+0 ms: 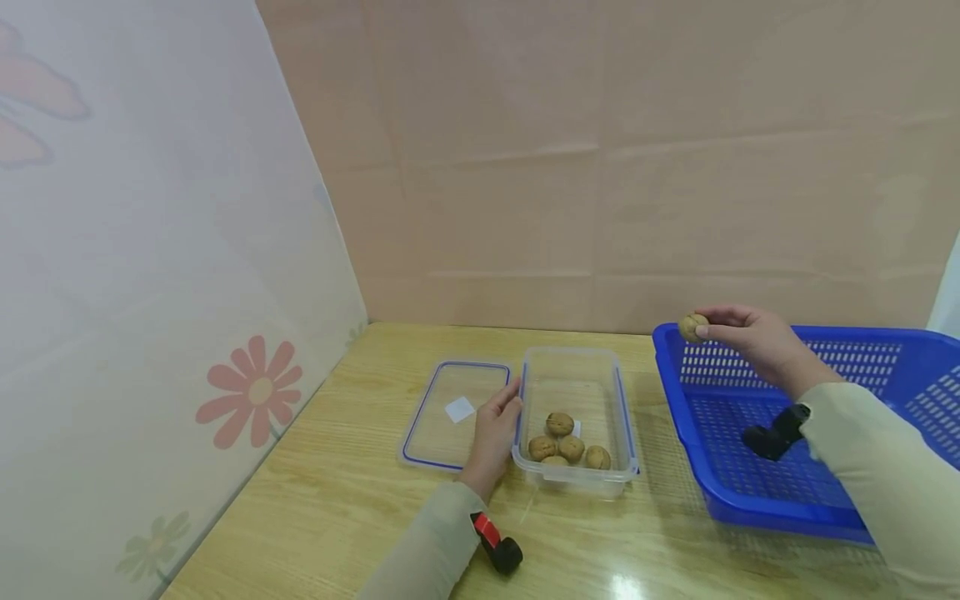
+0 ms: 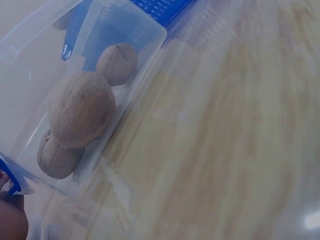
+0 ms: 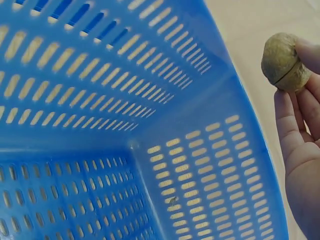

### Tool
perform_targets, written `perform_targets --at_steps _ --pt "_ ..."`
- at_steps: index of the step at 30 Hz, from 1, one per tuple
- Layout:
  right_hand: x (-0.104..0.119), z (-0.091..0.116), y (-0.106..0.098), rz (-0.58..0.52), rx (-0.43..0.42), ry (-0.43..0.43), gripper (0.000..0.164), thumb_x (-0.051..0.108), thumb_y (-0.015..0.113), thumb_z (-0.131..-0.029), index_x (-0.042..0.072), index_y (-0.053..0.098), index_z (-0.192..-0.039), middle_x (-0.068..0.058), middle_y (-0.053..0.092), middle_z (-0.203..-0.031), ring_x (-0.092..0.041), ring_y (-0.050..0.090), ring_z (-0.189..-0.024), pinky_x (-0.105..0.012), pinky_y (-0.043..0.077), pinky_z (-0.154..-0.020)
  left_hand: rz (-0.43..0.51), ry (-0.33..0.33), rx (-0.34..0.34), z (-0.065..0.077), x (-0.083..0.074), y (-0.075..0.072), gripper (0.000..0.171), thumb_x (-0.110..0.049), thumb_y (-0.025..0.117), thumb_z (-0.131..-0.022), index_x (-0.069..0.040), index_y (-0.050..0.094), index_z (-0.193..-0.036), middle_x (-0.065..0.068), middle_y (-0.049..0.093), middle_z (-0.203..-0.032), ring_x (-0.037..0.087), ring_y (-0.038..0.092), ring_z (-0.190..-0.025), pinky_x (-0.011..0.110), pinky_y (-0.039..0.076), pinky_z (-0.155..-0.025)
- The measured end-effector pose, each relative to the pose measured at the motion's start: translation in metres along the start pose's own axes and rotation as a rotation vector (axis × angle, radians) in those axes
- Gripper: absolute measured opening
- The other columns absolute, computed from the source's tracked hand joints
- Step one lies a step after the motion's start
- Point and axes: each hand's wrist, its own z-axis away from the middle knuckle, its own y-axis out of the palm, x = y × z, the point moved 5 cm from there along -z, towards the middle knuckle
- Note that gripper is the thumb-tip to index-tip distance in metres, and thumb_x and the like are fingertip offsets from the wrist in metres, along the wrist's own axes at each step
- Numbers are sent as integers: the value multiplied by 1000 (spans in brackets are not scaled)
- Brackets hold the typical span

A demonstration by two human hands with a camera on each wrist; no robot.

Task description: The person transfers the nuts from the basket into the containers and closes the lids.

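Between thumb and fingertips, my right hand [image 1: 757,340] pinches a walnut [image 1: 692,327] above the near-left rim of a blue plastic basket [image 1: 701,467]. The same walnut [image 3: 286,62] shows a dark seam in the right wrist view, beyond the basket's edge. My left hand [image 1: 495,429] lies along the left side of a clear plastic container [image 1: 573,367], its fingers fairly straight against the outer wall. Several walnuts [image 1: 571,449] sit at the near end of that container. In the left wrist view, walnuts [image 2: 82,110] show through the clear wall, and part of my left hand [image 2: 12,215] appears at the lower left.
A clear lid [image 1: 431,417] with a blue seal lies flat left of the container, partly under my left hand. The wooden table [image 1: 315,492] meets a flowered cloth [image 1: 187,275] at left and a plain beige backdrop [image 1: 487,167] behind. The basket's slotted floor [image 3: 65,200] shows no walnuts.
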Motion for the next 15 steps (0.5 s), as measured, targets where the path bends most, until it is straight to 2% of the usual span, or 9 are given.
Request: perform_targets --at_steps 2,9,15 --pt "4 0 3 -49 2 -20 23 11 57 -91 29 61 -106 24 63 -94 8 55 -87 -8 42 -76 1 -3 0 0 0 0 41 -11 45 -95 -3 45 -135 11 46 -139 28 40 -130 39 35 -107" --pt "15 -3 16 -334 36 -120 30 -3 54 -89 22 68 -100 11 67 -94 -1 62 -86 -9 48 -76 1 2 2 -1 0 0 42 -10 45 -94 -1 44 -135 11 45 -140 28 38 -131 39 34 -108" --pt "27 -6 28 -441 53 -170 33 -7 52 -89 19 69 -100 8 68 -96 -3 62 -87 -10 47 -79 -12 -9 -7 -1 2 -1 40 -11 45 -94 -4 47 -134 11 46 -139 28 39 -131 39 35 -107"
